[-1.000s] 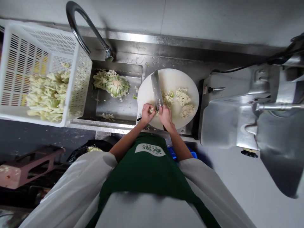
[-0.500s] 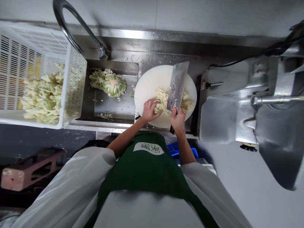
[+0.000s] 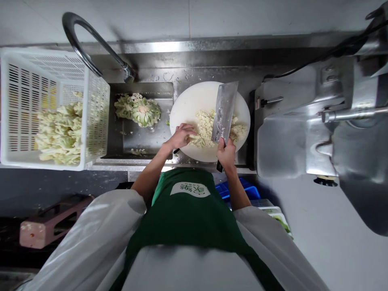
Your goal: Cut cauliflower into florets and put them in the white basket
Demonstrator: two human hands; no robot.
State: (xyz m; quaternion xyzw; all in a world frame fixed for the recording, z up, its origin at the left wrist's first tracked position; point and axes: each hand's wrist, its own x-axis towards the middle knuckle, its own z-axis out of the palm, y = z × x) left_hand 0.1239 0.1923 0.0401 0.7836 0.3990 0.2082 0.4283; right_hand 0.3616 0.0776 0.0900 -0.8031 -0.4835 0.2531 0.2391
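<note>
Because the broad cleaver [image 3: 224,109] covers part of the chopped cauliflower [image 3: 204,127], some pieces toward the right edge of the round white cutting board [image 3: 190,99] cannot be seen. The right hand [image 3: 226,154] is closed around the cleaver, hiding much of its handle. The left hand [image 3: 182,136] has bent fingers at the pile's left side; whether it grips a piece cannot be told. Half a second ago, that hand lay farther in from the board's left edge. To the left, a cauliflower head [image 3: 146,113] sits toward the sink's [image 3: 150,141] back edge. A curved tap [image 3: 87,28] overlaps the back right corner of a white basket [image 3: 98,117].
</note>
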